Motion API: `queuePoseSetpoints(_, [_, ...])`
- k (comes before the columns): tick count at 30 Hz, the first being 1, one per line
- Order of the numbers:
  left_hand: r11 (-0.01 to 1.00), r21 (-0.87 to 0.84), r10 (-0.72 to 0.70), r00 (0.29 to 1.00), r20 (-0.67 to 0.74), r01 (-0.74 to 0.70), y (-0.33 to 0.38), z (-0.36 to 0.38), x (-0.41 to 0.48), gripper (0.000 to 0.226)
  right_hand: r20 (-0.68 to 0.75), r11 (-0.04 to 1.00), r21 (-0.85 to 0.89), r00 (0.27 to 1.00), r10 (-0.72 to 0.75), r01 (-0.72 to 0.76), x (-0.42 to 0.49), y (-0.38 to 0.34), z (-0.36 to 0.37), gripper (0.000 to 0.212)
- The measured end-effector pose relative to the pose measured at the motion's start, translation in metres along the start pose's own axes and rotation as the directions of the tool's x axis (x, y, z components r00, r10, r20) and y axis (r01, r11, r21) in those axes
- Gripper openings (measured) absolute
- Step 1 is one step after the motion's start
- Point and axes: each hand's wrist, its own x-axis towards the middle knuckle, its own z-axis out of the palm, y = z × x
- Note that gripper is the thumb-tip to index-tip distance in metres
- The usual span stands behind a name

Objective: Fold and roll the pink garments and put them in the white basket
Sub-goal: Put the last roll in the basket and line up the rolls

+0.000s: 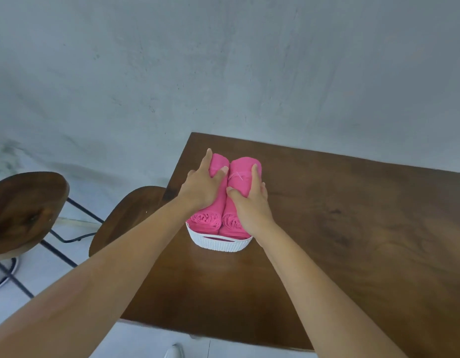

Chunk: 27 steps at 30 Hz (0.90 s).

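Garments first: two pink rolls lie side by side in the white basket (218, 244), touching along their length, with their spiral ends facing you over the near rim. The basket stands on the brown wooden tabletop (340, 228), close to its left edge. Both rolls rise above the basket's rim, and its far end is hidden behind them.

Your left hand (201, 186) lies on the left roll (207, 219). Its grip straddles the roll: the thumb is down at the seam between the two rolls, the forefinger points straight along the top towards the far end, and the other fingers bend over the roll's outer side. Your right hand (249, 202) lies on the right roll (245, 164) in much the same way, with the thumb pressed in at the seam, the forefinger stretched along the top and the remaining fingers curled round the right flank. Each grip has hold of its own roll and nothing else. The two thumbs are near each other but apart. Both bare forearms reach in from the near side.

Off the tabletop to the left stand two stools with dark wooden seats: the nearer stool (128, 210) just beside the tabletop's left edge, the farther stool (25, 210) well to the left on thin black legs. A grey wall (223, 60) rises behind the tabletop.
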Motion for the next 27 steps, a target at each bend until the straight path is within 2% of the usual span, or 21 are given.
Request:
queuePoseSetpoints(14, [0.993,0.007,-0.113,0.99,-0.082,0.114,0.002,-0.043,0.145,0.088,0.008,0.999,0.037,1.0,0.03,-0.03,0.152,-0.053,0.036,0.077])
queuePoseSetpoints(18, [0.992,0.029,-0.119,0.989,-0.084,0.121,0.002,-0.054,0.186,0.079,-0.008,0.998,0.036,0.998,0.057,-0.057,0.195,-0.064,0.046,0.075])
queuePoseSetpoints(27, [0.991,0.022,-0.129,0.988,-0.087,0.131,0.007,-0.066,0.258,0.076,-0.014,0.999,-0.002,0.999,0.049,-0.049,0.27,-0.082,0.056,0.078])
